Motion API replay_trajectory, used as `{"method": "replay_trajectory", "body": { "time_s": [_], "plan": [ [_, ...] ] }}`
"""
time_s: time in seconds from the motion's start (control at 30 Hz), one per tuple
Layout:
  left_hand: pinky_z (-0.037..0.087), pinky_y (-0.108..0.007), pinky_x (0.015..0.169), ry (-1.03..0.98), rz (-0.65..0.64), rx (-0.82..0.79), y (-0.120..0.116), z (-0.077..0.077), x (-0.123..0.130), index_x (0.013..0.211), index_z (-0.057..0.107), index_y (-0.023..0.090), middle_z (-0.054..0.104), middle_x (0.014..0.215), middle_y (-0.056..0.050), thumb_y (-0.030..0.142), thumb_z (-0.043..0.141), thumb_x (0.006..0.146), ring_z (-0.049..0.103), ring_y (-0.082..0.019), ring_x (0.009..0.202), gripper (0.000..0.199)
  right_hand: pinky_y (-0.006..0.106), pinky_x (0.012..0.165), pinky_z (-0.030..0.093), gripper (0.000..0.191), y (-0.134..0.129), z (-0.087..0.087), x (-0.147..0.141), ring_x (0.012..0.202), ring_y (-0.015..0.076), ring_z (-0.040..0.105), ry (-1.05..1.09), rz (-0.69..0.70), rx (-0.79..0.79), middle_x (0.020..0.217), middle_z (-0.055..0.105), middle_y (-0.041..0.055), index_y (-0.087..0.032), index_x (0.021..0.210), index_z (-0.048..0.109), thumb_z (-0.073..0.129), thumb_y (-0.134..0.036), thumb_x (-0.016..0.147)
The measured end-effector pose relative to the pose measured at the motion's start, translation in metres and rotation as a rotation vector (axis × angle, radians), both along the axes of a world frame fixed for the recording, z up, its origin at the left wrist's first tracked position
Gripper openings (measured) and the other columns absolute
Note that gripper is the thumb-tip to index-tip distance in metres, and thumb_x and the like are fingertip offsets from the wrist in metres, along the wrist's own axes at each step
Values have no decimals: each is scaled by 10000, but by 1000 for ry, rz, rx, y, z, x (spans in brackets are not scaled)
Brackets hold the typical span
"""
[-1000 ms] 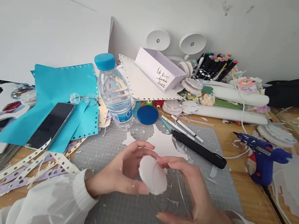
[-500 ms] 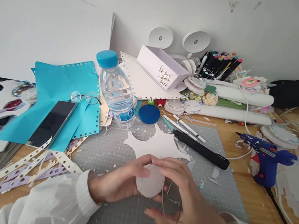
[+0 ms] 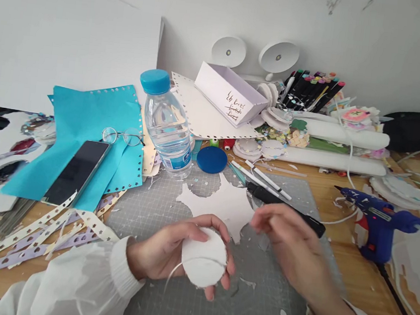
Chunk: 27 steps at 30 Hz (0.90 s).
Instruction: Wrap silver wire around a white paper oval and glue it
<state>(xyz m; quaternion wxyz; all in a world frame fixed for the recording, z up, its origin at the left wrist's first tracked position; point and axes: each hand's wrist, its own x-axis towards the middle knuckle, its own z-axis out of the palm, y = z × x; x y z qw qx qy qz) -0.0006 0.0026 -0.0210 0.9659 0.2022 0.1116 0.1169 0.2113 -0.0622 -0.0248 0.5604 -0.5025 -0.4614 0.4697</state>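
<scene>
My left hand [image 3: 169, 249] holds a round white paper disc [image 3: 203, 265] above the grey cutting mat [image 3: 173, 310], thumb on its face and fingers behind it. A thin white strand [image 3: 169, 277] hangs from the disc's left edge. To the right, my right hand [image 3: 291, 242] is raised off the disc, partly blurred, its fingers bent loosely with a gap to the thumb side and nothing visible in them. It covers part of a black cutter [image 3: 314, 224]. Behind both hands lies a white paper offcut [image 3: 223, 204] with a scalloped edge.
A water bottle [image 3: 169, 132] and blue lid [image 3: 212, 159] stand behind the mat. At right rests a blue glue gun [image 3: 380, 222] with its cord. A phone [image 3: 77, 172], glasses [image 3: 132, 137] and punched paper strips [image 3: 25, 247] are at left; markers [image 3: 310, 90] stand at the back.
My right hand has let go of the disc and moved up and right. The disc has turned in my left hand, and the strand now hangs on its left side.
</scene>
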Motion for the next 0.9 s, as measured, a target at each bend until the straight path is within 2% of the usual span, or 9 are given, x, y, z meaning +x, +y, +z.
{"method": "replay_trajectory", "body": {
  "time_s": [0.1,0.17,0.3,0.53,0.67,0.77,0.9],
  "plan": [
    [571,-296,588,12,24,61,-2,2,0,1003,544,120,672,895,-163,219,463,855,694,-233,791,196,230,628,474,153,-3,0,-12,679,118,596,16,318,-172,716,625,-3,-225,874,628,539,-336,929],
    [566,-303,602,49,41,127,-4,4,-1,998,541,120,667,893,-157,222,480,867,687,-235,805,178,232,603,469,127,-6,1,-20,645,111,605,95,432,-228,711,626,-14,-223,877,576,551,-339,923],
    [544,-325,679,158,72,309,-5,6,-3,1027,522,135,647,924,-135,258,529,885,662,-221,844,188,250,633,477,119,-8,1,-23,658,117,622,102,401,-242,727,647,-5,-213,851,541,584,-310,905],
    [500,-330,734,264,55,551,-5,8,-7,1078,484,158,614,917,-85,316,498,931,626,-150,736,217,260,682,494,91,-6,-1,-19,722,136,634,32,400,-230,769,666,10,-215,886,596,623,-301,871],
    [482,-315,792,286,73,681,-3,13,-6,1037,546,155,553,1001,-74,284,544,900,575,-167,891,188,231,608,471,105,-7,4,-20,635,117,567,-128,394,-204,709,643,2,-203,771,602,646,-273,836],
    [445,-326,842,259,71,673,-1,14,-5,1067,573,148,557,1040,-84,326,566,876,546,-189,949,261,235,593,469,109,-9,6,-21,620,121,548,-190,387,-150,701,637,4,-204,740,591,629,-247,832],
    [427,-304,798,220,46,469,1,10,-4,1048,616,111,584,954,-89,451,553,861,559,-171,836,393,229,555,450,103,-10,5,-18,600,119,531,-185,316,-100,670,589,-7,-207,741,580,596,-227,841]
  ]
}}
